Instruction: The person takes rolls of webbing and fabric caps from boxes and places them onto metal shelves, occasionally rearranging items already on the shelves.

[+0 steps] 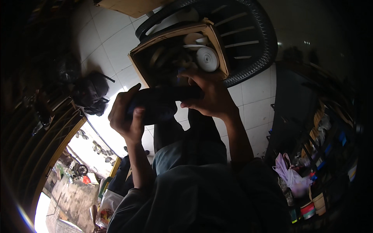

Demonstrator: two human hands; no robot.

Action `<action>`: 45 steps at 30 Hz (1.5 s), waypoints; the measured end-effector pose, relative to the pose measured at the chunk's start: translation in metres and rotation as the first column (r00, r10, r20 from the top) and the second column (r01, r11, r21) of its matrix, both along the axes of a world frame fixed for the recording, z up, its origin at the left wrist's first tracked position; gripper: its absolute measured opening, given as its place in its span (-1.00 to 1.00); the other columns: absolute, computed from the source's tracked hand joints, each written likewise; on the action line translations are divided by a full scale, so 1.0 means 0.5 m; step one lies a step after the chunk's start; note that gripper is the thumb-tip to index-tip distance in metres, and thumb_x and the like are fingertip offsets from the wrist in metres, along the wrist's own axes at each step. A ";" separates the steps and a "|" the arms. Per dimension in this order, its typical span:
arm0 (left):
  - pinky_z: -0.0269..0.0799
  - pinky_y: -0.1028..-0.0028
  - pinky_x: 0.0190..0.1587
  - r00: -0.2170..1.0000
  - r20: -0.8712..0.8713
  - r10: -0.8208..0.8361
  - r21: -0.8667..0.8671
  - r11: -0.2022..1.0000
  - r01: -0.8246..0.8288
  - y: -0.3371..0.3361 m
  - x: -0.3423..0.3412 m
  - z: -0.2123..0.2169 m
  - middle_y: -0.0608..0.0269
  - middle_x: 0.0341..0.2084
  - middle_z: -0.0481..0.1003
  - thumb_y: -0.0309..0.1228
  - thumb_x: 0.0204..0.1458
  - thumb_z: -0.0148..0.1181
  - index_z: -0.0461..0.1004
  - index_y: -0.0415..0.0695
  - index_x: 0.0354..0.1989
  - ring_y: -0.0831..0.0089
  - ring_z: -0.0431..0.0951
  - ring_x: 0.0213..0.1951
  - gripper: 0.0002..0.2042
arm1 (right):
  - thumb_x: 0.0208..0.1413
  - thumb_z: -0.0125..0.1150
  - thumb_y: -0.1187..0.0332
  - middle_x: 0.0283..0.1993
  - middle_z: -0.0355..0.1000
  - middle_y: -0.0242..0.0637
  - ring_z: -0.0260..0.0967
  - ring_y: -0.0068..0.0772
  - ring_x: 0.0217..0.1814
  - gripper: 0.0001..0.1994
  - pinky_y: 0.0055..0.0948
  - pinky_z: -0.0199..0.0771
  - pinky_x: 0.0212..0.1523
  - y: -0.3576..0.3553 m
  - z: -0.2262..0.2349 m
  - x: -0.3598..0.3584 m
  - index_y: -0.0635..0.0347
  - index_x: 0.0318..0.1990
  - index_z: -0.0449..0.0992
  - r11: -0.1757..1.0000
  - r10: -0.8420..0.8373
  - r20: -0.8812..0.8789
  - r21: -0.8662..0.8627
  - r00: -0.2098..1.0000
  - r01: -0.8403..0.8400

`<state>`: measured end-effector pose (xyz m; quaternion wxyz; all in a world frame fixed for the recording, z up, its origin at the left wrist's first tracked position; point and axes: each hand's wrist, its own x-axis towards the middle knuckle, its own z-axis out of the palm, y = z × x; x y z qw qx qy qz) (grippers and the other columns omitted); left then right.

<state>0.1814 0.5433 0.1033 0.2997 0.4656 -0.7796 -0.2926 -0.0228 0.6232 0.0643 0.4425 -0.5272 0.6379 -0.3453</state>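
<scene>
One dark object (155,104), bulkier left, narrower right.

Wide fisheye view, downward from the person's head, at close range.

Shadow obscures the detail of the dark object (153,104), which partly hides your left hand (126,112). Within the cardboard box (222,52), contents toward your left are lost in darkness. The top edge crops a second carton (132,6); dark shapes (108,159) at left are too small to identify.
</scene>
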 end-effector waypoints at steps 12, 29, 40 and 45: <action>0.30 0.38 -0.03 0.829 -0.228 0.510 0.134 0.860 -0.492 0.030 -0.111 -0.043 0.06 -0.27 0.43 -0.09 0.26 -0.35 0.34 -0.32 -0.08 0.37 0.43 -0.18 -0.50 | -0.11 0.36 0.12 0.01 0.35 -0.07 0.34 -0.18 0.06 -0.30 -0.31 0.34 0.04 -0.026 -0.018 0.104 0.29 0.16 0.25 0.926 -0.285 0.444 -0.100 0.849 0.364; 0.39 0.47 -0.14 0.992 0.015 -0.123 0.748 0.660 0.070 -0.010 -0.059 -0.181 0.07 -0.34 0.55 -0.25 0.07 0.16 0.46 -0.28 -0.16 0.40 0.53 -0.25 -0.68 | 0.10 0.17 0.24 0.04 0.34 -0.07 0.32 -0.17 0.10 -0.54 -0.34 0.30 0.06 0.042 -0.200 0.095 0.25 0.11 0.27 0.967 -0.256 0.289 0.056 0.922 0.250; 0.14 0.37 0.10 0.709 -0.212 0.673 0.646 0.640 -0.415 0.084 -0.163 -0.295 0.03 -0.08 0.29 -0.07 0.25 -0.24 0.21 -0.25 0.02 0.32 0.28 -0.02 -0.56 | 0.04 0.19 0.23 0.02 0.27 0.03 0.23 0.06 0.07 -0.53 -0.14 0.19 0.09 -0.021 -0.285 0.122 0.27 0.07 0.29 0.750 -0.632 0.231 -0.061 0.740 0.659; 0.07 0.39 0.14 0.685 -0.268 0.678 0.686 0.633 -0.358 0.082 -0.154 -0.288 0.01 0.00 0.21 -0.07 0.26 -0.32 0.20 -0.23 0.00 0.33 0.22 0.04 -0.56 | -0.01 0.25 0.20 0.15 0.20 0.00 0.17 0.02 0.20 -0.43 -0.18 0.11 0.21 -0.023 -0.269 0.119 0.23 0.14 0.24 0.814 -0.549 0.296 -0.022 0.782 0.580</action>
